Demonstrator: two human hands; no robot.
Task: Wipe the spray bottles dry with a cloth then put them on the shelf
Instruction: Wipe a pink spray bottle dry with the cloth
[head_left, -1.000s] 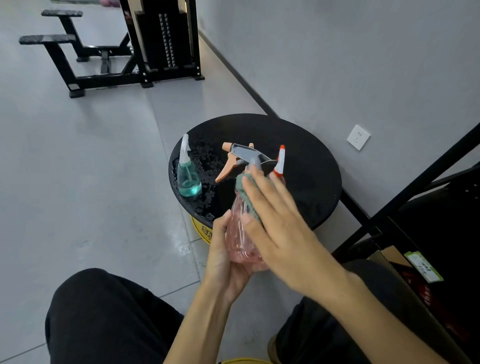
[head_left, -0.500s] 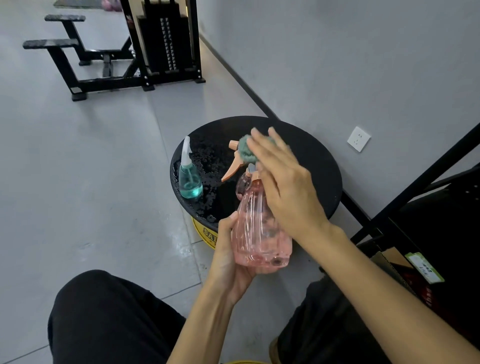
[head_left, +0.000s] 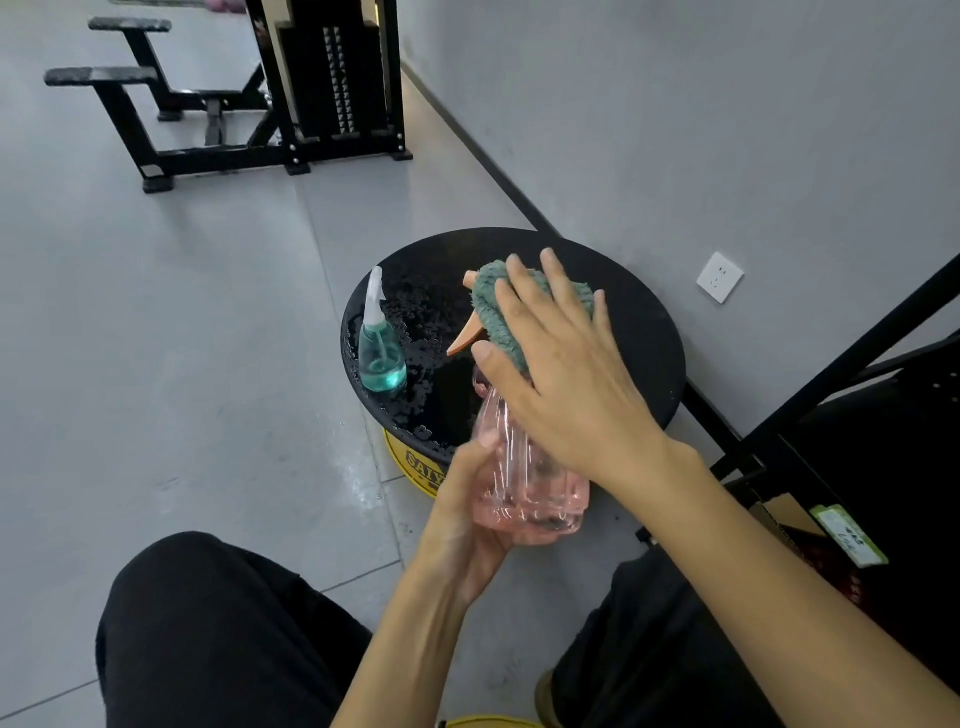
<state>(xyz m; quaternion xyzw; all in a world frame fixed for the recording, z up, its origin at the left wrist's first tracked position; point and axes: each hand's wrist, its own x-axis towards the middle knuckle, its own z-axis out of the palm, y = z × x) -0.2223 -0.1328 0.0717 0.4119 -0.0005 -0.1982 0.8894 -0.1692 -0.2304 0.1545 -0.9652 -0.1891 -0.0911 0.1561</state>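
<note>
1. Your left hand (head_left: 467, 514) gripped the pink bottle (head_left: 524, 483) round its base, fingers curled on it. You held it in the air at the 6 o'clock edge of the round black counter (head_left: 639, 332).
2. Your right hand (head_left: 566, 384) lay flat, fingers straight and spread, pressing the green cloth (head_left: 493, 317) over the spray head. Only the orange trigger (head_left: 465, 338) poked out at the cloth's 9 o'clock.
3. The bottle's long axis ran from base at 6 o'clock to head at 12 o'clock, so its body lay toward 6 o'clock from your right fingers.
4. The teal bottle (head_left: 382, 348) stood upright on the wet counter, at 10 o'clock of the pink one and apart from it.
5. The shelf (head_left: 831, 395) stood at 3 o'clock, probably nearer your right hand.
</note>
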